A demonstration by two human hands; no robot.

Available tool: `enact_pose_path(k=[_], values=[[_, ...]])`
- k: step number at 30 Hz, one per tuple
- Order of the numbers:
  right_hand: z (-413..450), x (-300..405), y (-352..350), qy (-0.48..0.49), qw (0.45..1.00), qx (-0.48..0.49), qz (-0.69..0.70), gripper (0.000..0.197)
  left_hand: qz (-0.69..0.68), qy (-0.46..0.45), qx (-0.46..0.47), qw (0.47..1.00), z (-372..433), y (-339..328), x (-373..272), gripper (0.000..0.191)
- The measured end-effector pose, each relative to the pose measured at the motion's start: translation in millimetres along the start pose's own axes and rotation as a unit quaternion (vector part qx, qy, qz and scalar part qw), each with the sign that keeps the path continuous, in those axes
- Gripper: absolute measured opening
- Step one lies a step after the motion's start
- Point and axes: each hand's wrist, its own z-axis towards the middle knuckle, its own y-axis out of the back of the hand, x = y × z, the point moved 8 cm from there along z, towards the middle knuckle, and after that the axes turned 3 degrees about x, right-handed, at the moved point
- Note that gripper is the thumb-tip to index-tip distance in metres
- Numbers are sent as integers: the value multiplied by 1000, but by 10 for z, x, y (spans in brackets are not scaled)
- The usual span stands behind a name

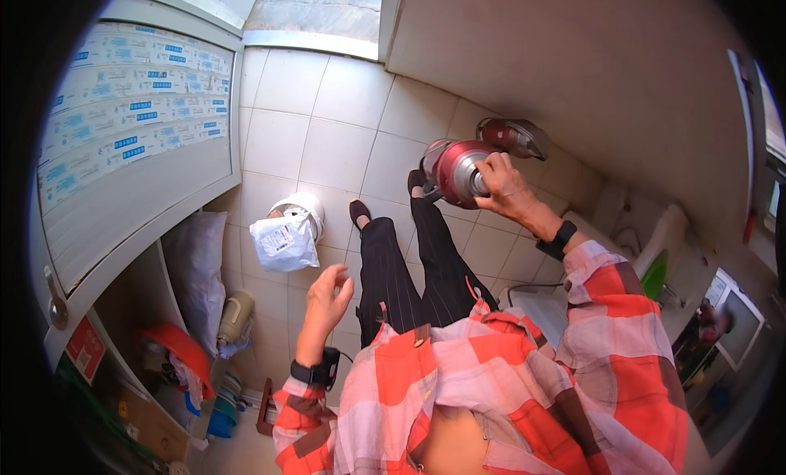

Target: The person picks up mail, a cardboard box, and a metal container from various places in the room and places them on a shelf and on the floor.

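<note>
My right hand [506,186] grips the silver top of a red vacuum flask [452,168], whose dark handle points toward my legs. Whether the flask rests on the floor or hangs above it I cannot tell. Just beyond it, close to the wall, stands a second red flask [509,137]. My left hand [328,297] is in the air with loosely bent fingers and holds nothing. Nearest to that hand is a white plastic mailing bag [284,241] bearing a printed label, which overhangs a white bucket [313,208].
A panelled door [138,186] stands at the left beside a doorway sill [310,44]. Shelves at lower left hold a red basin [184,346]; a beige flask [235,315] is nearby. At right are a white washbasin [669,229] and a mirror [734,321]. Tiled floor [334,146] surrounds my feet.
</note>
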Motion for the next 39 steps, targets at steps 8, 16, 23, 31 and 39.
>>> enact_pose_path(k=[8, 16, 23, 31, 39], values=[[232, -1274, -925, -33, 998, 41, -26, 60, -382, 333, -98, 857, -628, -409, 1276, 18], [521, -2032, -1611, -26, 991, 94, -88, 65, -382, 462, -142, 788, -826, -731, 1685, 17], [699, -2426, -1930, -27, 991, 83, -100, 62, -403, 469, -116, 777, -711, -1010, 1574, 18], [774, -2725, -2072, -58, 987, 88, -120, 59, -404, 474, -104, 776, -567, -1097, 1440, 18], [810, -2783, -2093, -51, 985, 81, -144, 59, -403, 483, -117, 769, -568, -1175, 1438, 19]])
